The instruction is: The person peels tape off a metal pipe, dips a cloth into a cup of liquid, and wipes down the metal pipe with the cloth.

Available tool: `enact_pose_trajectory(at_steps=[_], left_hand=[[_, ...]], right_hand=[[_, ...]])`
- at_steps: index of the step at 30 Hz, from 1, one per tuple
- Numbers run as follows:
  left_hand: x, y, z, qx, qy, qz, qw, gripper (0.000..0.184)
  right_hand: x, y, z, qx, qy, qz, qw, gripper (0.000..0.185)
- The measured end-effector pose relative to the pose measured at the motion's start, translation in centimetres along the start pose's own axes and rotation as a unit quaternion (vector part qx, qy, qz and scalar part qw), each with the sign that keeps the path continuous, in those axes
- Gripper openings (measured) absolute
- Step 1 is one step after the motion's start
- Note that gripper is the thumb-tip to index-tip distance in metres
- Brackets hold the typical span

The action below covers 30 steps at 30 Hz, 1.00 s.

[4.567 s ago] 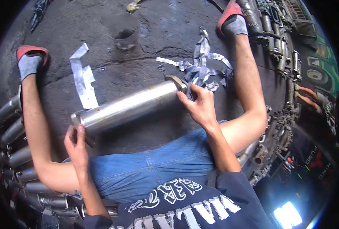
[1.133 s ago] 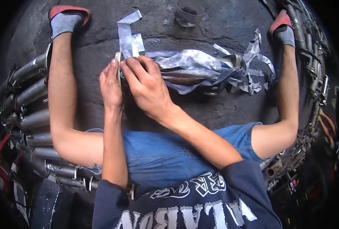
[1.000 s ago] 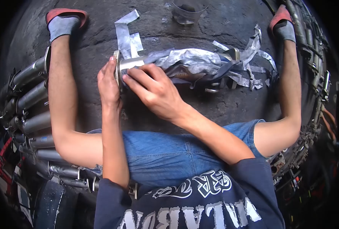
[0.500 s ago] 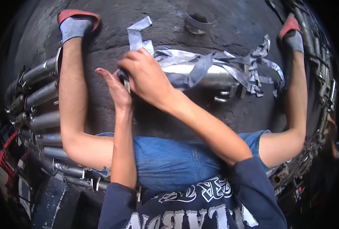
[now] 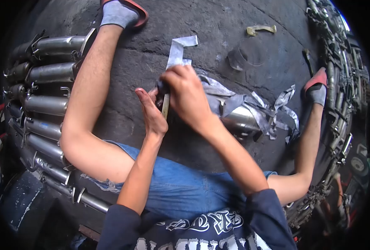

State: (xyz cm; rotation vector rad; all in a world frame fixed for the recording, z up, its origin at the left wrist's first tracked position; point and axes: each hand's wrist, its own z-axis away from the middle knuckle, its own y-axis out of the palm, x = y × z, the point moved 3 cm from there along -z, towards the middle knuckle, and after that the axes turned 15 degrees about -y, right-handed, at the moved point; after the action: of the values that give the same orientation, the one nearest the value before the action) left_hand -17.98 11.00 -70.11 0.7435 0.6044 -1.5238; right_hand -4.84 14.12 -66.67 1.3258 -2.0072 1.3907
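My left hand is curled around a thin metal flange seen edge-on, thumb pointing up. Against it, my right hand is closed on a small dark thing that its fingers mostly hide. Right of my hands lies a shiny metal cylinder, like an exhaust muffler, with crumpled grey strips draped over it. Another flat grey strip lies folded on the floor beyond my right hand. Whether the flange joins the cylinder is hidden behind my right hand and forearm.
Several metal mufflers lie in a row left of my bent leg. A dark round container and a yellowish curved piece are on the floor ahead. Piled metal pipes line the right side.
The view has turned, so my hands and the strips appear farther right. The yellowish piece has come into view. Both hands stay together at the flange.
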Motion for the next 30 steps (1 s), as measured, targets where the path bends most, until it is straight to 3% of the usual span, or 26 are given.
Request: enact_pose_trajectory(at_steps=[2,9,10,15,17,19,21,22,25,30], left_hand=[[-0.7,0.9,0.8,-0.029,0.026,0.033,0.999,0.093],[-0.9,0.2,2.5,-0.021,-0.016,0.037,0.999,0.090],[0.6,-0.6,1.6,0.043,-0.009,0.025,0.999,0.088],[0.3,-1.1,2.2,0.048,-0.014,-0.001,0.999,0.081],[0.3,-1.2,2.2,0.091,-0.029,0.022,0.995,0.080],[0.1,-1.1,2.5,0.108,-0.031,0.033,0.993,0.082],[-1.3,-0.8,3.5,0.000,-0.020,0.000,1.000,0.089],[-0.9,-0.8,3.1,0.090,-0.038,0.048,0.994,0.095],[-0.6,-1.5,3.0,0.115,-0.069,0.051,0.990,0.096],[-0.9,-1.9,3.1,0.078,-0.092,0.041,0.992,0.093]], right_hand=[[2.2,-0.4,1.1,0.010,-0.044,-0.005,0.999,0.028],[5.2,-1.2,3.6,0.001,-0.040,-0.043,0.998,0.034],[5.7,-1.4,4.1,0.005,-0.029,-0.054,0.998,0.037],[7.2,-1.1,6.1,-0.013,-0.026,-0.024,0.999,0.041],[8.0,-0.8,6.8,-0.008,-0.050,-0.060,0.997,0.039],[7.1,-1.6,6.2,0.001,-0.056,-0.069,0.996,0.035],[5.5,-2.0,4.2,0.000,-0.020,-0.036,0.999,0.028],[4.5,-2.1,3.1,-0.002,0.000,-0.053,0.999,0.025],[3.6,-2.1,2.0,0.012,0.034,-0.070,0.997,0.023],[6.2,-2.3,4.9,0.025,-0.018,-0.033,0.999,0.033]])
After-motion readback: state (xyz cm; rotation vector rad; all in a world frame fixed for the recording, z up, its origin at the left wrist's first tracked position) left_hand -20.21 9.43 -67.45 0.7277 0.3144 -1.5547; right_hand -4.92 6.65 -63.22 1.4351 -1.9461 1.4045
